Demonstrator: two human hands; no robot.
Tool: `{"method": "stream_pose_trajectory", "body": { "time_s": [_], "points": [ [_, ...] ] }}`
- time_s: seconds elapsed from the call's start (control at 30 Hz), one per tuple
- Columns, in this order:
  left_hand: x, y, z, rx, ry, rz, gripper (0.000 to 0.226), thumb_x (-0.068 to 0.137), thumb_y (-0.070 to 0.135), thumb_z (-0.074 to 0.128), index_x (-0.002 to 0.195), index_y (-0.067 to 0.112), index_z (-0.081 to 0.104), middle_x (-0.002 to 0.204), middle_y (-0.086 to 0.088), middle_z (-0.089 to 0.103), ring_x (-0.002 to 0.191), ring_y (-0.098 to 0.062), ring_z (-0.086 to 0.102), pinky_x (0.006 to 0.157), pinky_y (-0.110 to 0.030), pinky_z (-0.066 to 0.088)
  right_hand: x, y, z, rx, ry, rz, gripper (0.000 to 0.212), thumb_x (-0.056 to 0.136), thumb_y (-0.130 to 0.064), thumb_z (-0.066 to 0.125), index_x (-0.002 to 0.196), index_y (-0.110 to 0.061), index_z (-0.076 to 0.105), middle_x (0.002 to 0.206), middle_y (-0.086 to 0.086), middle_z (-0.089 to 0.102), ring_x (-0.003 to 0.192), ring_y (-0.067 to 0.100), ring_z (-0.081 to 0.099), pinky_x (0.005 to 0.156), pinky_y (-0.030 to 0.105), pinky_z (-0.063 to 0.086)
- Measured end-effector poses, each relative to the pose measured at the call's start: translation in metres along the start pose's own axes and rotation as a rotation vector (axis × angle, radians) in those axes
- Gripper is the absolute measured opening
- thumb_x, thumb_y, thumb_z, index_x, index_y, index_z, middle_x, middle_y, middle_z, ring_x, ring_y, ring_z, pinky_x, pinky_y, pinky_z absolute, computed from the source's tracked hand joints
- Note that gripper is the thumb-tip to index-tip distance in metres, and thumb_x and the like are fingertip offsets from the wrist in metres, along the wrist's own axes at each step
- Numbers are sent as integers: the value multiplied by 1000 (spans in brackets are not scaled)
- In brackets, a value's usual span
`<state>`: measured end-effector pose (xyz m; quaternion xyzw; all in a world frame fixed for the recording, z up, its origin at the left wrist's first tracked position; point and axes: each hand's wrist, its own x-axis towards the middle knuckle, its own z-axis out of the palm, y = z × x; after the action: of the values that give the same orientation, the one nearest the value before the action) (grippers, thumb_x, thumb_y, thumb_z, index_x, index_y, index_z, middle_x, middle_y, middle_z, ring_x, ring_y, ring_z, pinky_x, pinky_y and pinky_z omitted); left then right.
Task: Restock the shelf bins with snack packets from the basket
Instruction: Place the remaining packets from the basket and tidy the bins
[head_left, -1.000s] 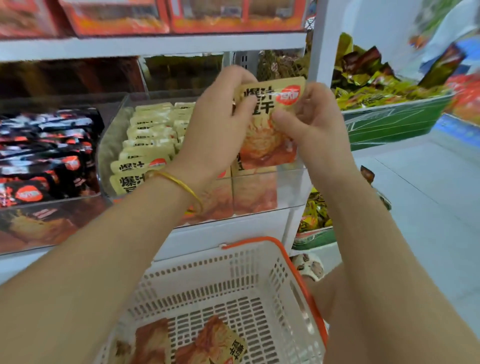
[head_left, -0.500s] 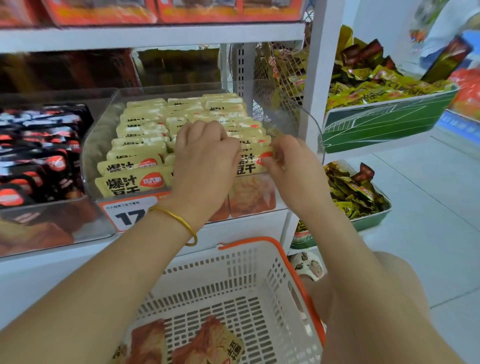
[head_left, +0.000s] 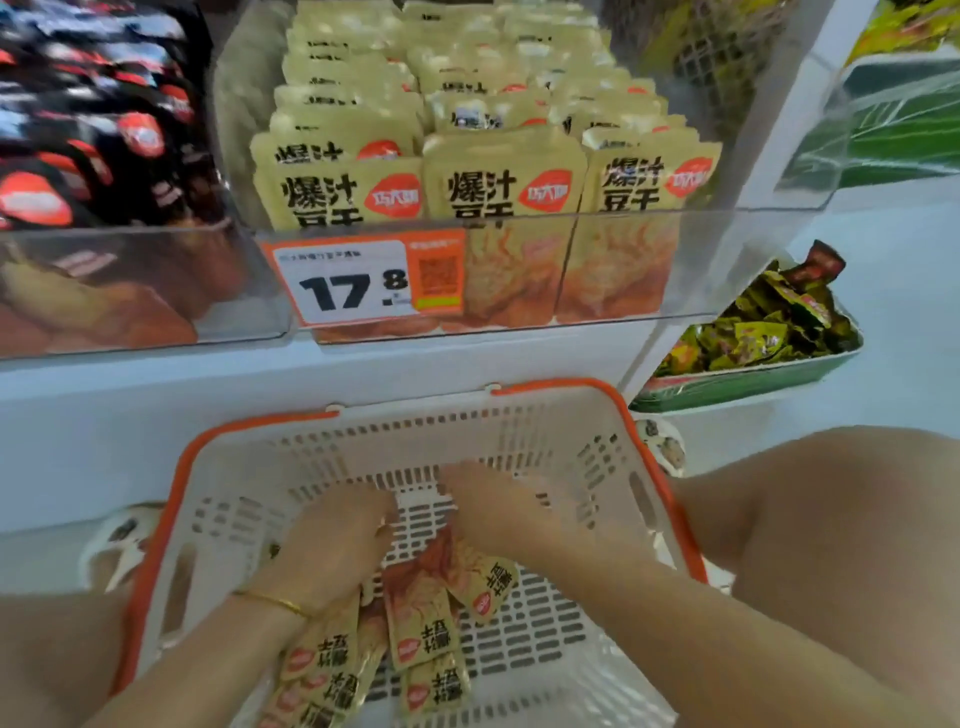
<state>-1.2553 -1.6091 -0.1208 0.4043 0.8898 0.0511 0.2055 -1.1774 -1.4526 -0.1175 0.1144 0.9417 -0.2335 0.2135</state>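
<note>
A white basket with an orange rim (head_left: 545, 387) sits below the shelf, and several yellow-and-orange snack packets (head_left: 421, 618) lie on its floor. Both my hands are down inside it. My left hand (head_left: 337, 540), with a gold bangle on the wrist, lies over the left packets with its fingertips bent downward and hidden. My right hand (head_left: 498, 514) rests with fairly straight fingers on the top end of another packet (head_left: 483, 577). Above, the clear shelf bin (head_left: 623, 270) holds three rows of the same yellow packets (head_left: 498, 192), standing upright.
An orange price tag reading 17.8 (head_left: 353, 283) hangs on the bin's front. A bin of black packets (head_left: 93, 130) stands to the left. Green trays of small wrapped snacks (head_left: 753, 384) sit at the right. My bare knee (head_left: 831, 509) is beside the basket.
Both hands set a packet into the front of the yellow bin, then left the shelf and came down into the basket. The view has tilted downward.
</note>
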Motion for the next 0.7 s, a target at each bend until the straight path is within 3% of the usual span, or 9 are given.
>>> {"method": "stream_pose_trajectory", "body": {
  "time_s": [0.1,0.2,0.27,0.33,0.43,0.53,0.63,0.7],
  "points": [
    [1,-20,18,17,-63,-68,16,93,20,43,91,19,59,89,4,56,83,-13,50,68,-28,37,32,18,75,-220,-181,21,39,92,-8,49,130,-9,41,131,14,43,123,35,43,94,46,45],
    [1,-22,23,12,-72,-115,14,89,16,42,81,17,53,82,2,52,79,-16,49,65,-31,42,51,33,128,-325,-205,17,55,94,-13,50,143,-15,25,151,15,21,135,36,28,96,51,44],
    [-1,-20,26,-8,-95,-129,13,90,16,40,89,19,53,92,1,53,88,-17,49,70,-30,42,57,41,146,-395,-224,-11,70,94,-15,52,149,-22,10,157,9,3,141,37,15,100,54,40],
    [-4,-18,29,-43,-122,-130,22,94,17,40,110,17,55,109,0,51,106,-19,45,85,-29,41,60,46,155,-434,-269,0,75,95,-23,52,150,-30,1,158,3,-7,144,36,3,103,58,33],
    [-3,-17,29,-81,-102,-118,27,96,20,40,119,17,54,117,-1,49,116,-18,39,92,-26,35,66,49,158,-514,-323,-7,80,93,-28,54,150,-31,-3,158,5,-9,143,39,-2,103,65,26],
    [-3,-17,32,-96,-106,-133,27,96,21,39,119,16,54,119,-2,51,116,-19,39,94,-27,35,69,49,166,-583,-278,7,85,87,-30,61,148,-28,2,153,15,6,139,43,7,100,66,27],
    [-4,-16,34,-77,-136,-154,28,96,19,39,118,15,55,119,-3,52,116,-20,41,95,-30,37,67,47,167,-609,-227,56,68,92,-27,53,147,-16,13,148,19,18,136,42,17,99,63,32],
    [-5,-14,34,-55,-160,-157,28,96,19,39,119,15,54,120,-3,52,116,-20,41,96,-31,38,64,52,165,-625,-218,69,65,94,-24,49,148,-11,15,151,18,13,139,40,13,104,61,30]
  ]
}}
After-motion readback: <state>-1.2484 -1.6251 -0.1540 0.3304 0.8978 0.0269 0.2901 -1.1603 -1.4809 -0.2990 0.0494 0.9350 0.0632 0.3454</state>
